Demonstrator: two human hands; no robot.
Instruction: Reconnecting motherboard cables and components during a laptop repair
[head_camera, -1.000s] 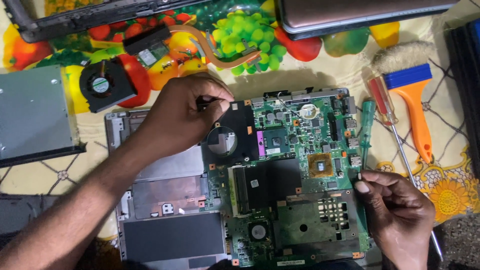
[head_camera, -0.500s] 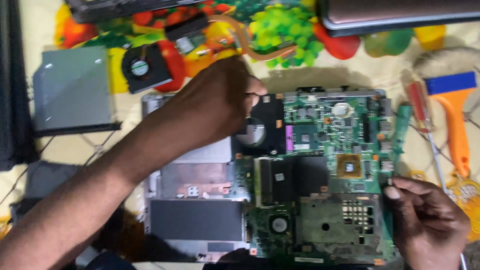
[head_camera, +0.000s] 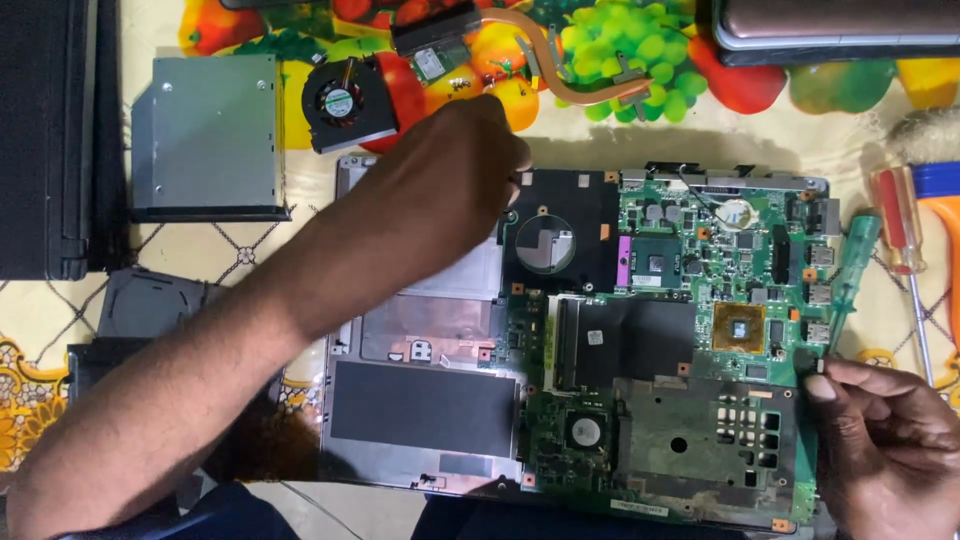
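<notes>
Board (head_camera: 690, 350) is lying on the laptop base (head_camera: 420, 400) on the worktop. Right hand (head_camera: 890, 440), its grip pinching the board's right edge, is steadying it. Left hand (head_camera: 450, 170) is reaching the top edge, grip hidden. Screwdrivers (head_camera: 850, 270) are lying alongside; fan (head_camera: 345, 100) is sitting beyond.

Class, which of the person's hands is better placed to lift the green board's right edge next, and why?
Probably the right hand: its fingertips already pinch the board at that edge. The left hand rests across at the top-left corner.

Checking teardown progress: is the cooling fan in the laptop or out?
Out. The black cooling fan lies on the fruit-print cloth, apart from the green motherboard.
</notes>
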